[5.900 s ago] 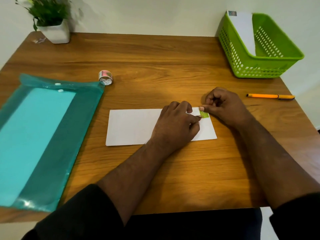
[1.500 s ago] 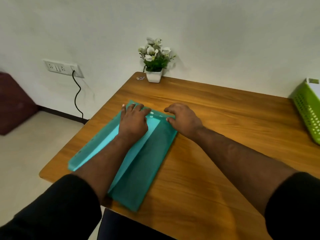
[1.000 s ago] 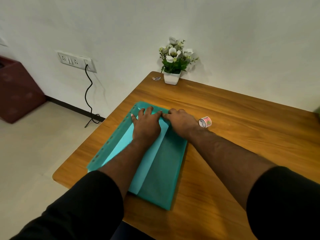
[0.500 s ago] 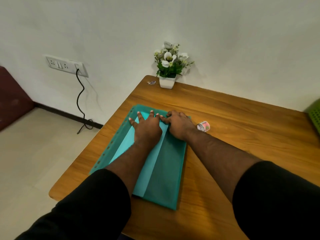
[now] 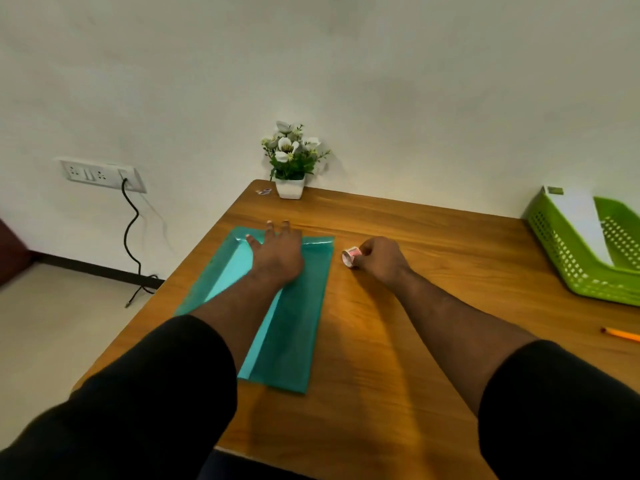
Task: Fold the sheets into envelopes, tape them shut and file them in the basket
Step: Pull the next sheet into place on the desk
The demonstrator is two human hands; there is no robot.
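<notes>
Fingers of the left hand (image 5: 277,254) lie flat, pinning the teal folder (image 5: 294,323) that holds the sheets; right hand (image 5: 381,259) pinches the tape roll (image 5: 350,257), readying it. Basket (image 5: 561,258) waits far right.

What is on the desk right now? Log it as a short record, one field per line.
left hand: flat, pressing on teal folder
right hand: fingers curled round tape roll
basket: green, far right, white envelope standing inside
pencil: orange, at right edge
potted plant: far corner by the wall
table: wooden
</notes>
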